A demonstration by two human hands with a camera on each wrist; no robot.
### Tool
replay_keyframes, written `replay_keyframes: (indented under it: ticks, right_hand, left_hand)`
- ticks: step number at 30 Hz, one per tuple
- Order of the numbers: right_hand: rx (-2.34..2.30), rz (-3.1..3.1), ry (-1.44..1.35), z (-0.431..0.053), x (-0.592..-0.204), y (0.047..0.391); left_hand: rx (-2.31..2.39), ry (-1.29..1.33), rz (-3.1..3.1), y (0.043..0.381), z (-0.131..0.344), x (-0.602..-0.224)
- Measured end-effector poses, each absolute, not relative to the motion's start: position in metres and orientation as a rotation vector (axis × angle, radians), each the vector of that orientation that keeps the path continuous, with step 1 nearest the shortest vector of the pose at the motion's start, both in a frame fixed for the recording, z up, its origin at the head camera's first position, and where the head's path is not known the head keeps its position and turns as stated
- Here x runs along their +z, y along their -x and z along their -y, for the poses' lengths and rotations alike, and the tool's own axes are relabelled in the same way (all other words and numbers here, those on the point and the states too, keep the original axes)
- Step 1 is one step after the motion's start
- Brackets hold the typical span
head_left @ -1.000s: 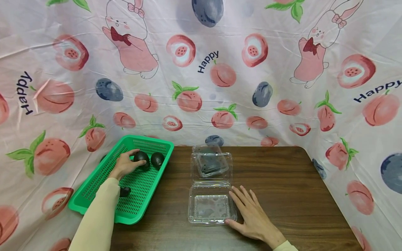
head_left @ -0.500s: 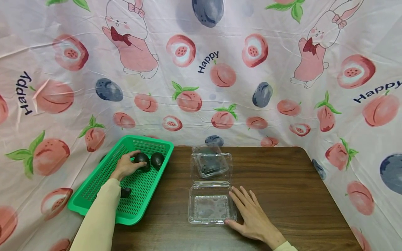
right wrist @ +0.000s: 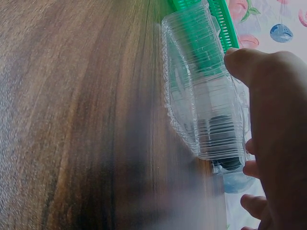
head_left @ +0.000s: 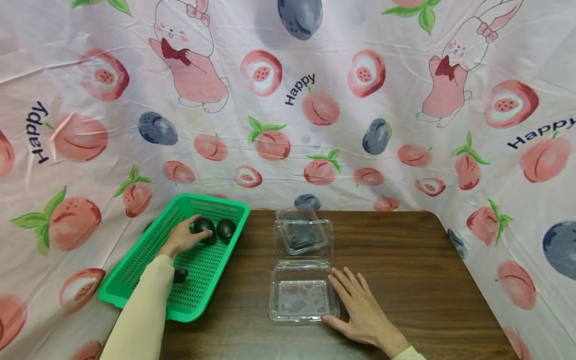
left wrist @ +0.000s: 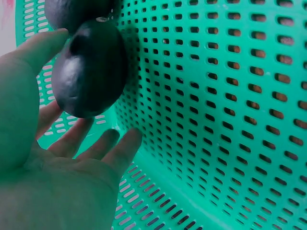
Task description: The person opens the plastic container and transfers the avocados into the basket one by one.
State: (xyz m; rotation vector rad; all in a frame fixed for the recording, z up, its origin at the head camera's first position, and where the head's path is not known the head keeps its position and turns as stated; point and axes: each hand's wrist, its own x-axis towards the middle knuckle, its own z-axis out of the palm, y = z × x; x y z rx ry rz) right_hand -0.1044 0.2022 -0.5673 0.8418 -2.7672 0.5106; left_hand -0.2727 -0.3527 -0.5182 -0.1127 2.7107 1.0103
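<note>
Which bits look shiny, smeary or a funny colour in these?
Left wrist: whitish glare on the nearer dark, smooth, egg-shaped object, and a greenish tint over the left hand; right wrist: the brown wood-grain table looks smeary toward the bottom, and the right hand looks dark; head: bright glints on the clear plastic hinged box.

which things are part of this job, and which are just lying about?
Likely job:
dark ovoid held by left hand
second ovoid
basket
open box, touched by right hand

Just around:
rear box, perhaps a spare
table
printed cloth
</note>
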Motion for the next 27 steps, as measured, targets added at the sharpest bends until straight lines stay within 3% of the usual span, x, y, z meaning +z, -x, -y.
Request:
replay_keyframes:
  ticks: [27]
  right_hand:
    - [0.509,2.745,-0.848,-0.203,-0.567,0.104]
  left_hand:
    - [0.857,0.043,-2.739,0.269,0.339,-0.501]
